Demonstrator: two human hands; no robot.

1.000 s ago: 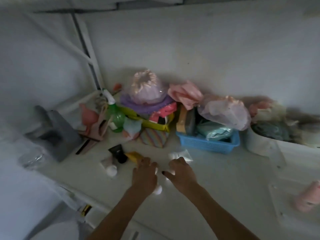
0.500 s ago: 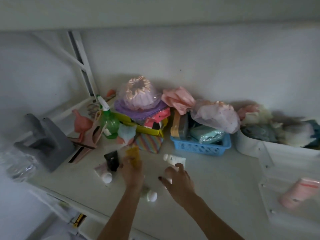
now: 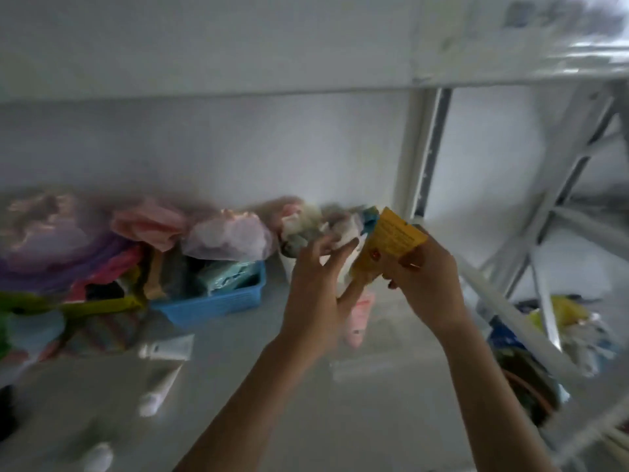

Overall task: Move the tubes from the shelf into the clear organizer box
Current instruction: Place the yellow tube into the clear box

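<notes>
I hold a yellow tube [image 3: 391, 238] in the air between both hands, above the right part of the shelf [image 3: 272, 420]. My right hand [image 3: 425, 284] pinches its flat upper end. My left hand [image 3: 316, 294] curls around its whitish lower end. Behind my hands a pink tube [image 3: 357, 318] lies in the clear organizer box [image 3: 367, 367], whose walls barely show in the blur. Two white tubes lie on the shelf at the left, one [image 3: 166, 347] near the baskets and one [image 3: 158, 391] in front of it. A white cap [image 3: 98, 456] shows at the bottom left.
A blue basket [image 3: 218, 301] and a yellow basket [image 3: 102, 306], both full of pink and purple cloth items, line the back wall. A white upright post [image 3: 415, 151] and slanted braces stand at the right. More bagged items [image 3: 565, 332] lie beyond them.
My left hand lifted the yellow tube off the shelf and carried it right. My right hand has taken hold of its upper end. The view swung right.
</notes>
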